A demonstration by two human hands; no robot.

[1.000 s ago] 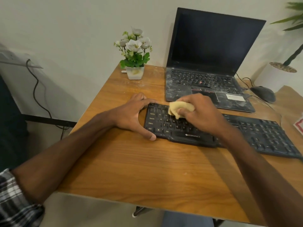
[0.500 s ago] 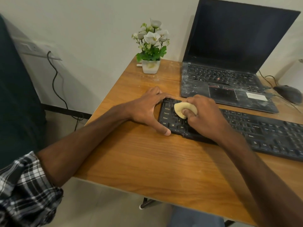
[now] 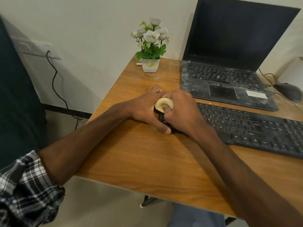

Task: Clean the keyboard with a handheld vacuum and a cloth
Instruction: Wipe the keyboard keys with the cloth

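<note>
Pinched in the right hand [image 3: 182, 112], the cloth [image 3: 164, 104] sits on the far-left keys of the keyboard [image 3: 246, 125], left hand [image 3: 144, 108] apparently clamping that end; I judge hard rubbing could pop a keycap or skid the board.

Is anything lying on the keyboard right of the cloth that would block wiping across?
Nothing visible. The right hand holds the cloth at the left end of the keyboard; the keys to its right lie bare, and the laptop sits behind.
</note>
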